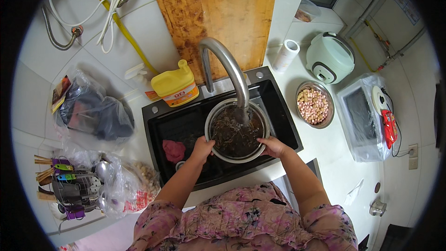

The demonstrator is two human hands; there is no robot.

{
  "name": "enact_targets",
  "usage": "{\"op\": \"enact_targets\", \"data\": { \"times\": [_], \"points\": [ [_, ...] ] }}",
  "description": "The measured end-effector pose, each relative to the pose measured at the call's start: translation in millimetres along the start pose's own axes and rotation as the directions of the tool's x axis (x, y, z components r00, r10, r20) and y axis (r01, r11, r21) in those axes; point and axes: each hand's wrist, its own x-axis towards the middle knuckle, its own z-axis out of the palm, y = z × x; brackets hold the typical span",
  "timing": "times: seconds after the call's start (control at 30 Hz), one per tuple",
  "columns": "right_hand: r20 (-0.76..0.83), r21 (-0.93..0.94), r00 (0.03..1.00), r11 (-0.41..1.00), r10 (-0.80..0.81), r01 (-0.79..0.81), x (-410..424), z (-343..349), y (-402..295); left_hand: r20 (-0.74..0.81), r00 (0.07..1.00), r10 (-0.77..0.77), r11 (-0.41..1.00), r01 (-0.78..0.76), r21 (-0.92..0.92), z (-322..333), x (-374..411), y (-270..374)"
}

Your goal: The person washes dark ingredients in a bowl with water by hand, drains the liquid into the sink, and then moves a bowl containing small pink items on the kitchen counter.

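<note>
Both hands hold a round stainless steel bowl (210, 146) over the black sink (167, 125). My left hand (203, 147) grips the rim at its lower left, thumb on top. At the lower right, my right hand (273, 147) does the same. Dark brownish strands, perhaps a soaked food, sit in murky water (231, 143) inside the bowl. A curved steel faucet (230, 64) reaches over it, its spout end above the contents. Whether water is running cannot be made out surely. A crumpled pink cloth (173, 151) lies in the sink, left of my left hand.
Behind the sink stand a yellow detergent jug (176, 85) and a wooden cutting board (223, 17). To the right are a metal bowl of shelled peanuts (313, 106), a paper roll (286, 55) and a pale green rice cooker (329, 59). Plastic bags (94, 108) and a utensil rack (73, 188) occupy the left.
</note>
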Motion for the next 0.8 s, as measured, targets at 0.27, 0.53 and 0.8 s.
{"op": "enact_targets", "data": {
  "times": [0.27, 0.53, 0.8],
  "points": [
    [-0.104, -0.042, 0.989, 0.994, -0.103, 0.099, 7.1, 7.8, 26.8, 0.009, 0.994, -0.107, 0.994, 0.106, 0.026, -4.9, 1.9, 13.0],
    [-0.237, 0.025, 0.962, 0.989, -0.135, 0.145, -8.6, 20.2, 37.7, 0.208, 0.782, 0.588, 0.311, -0.455, 0.834, 28.6, -34.1, 46.5],
    [-0.210, 0.075, 0.965, 0.982, -0.154, 0.173, -23.7, 36.4, 40.7, 0.511, 0.815, 0.275, -0.079, -0.510, 0.856, 82.9, -20.6, 52.3]
  ]
}}
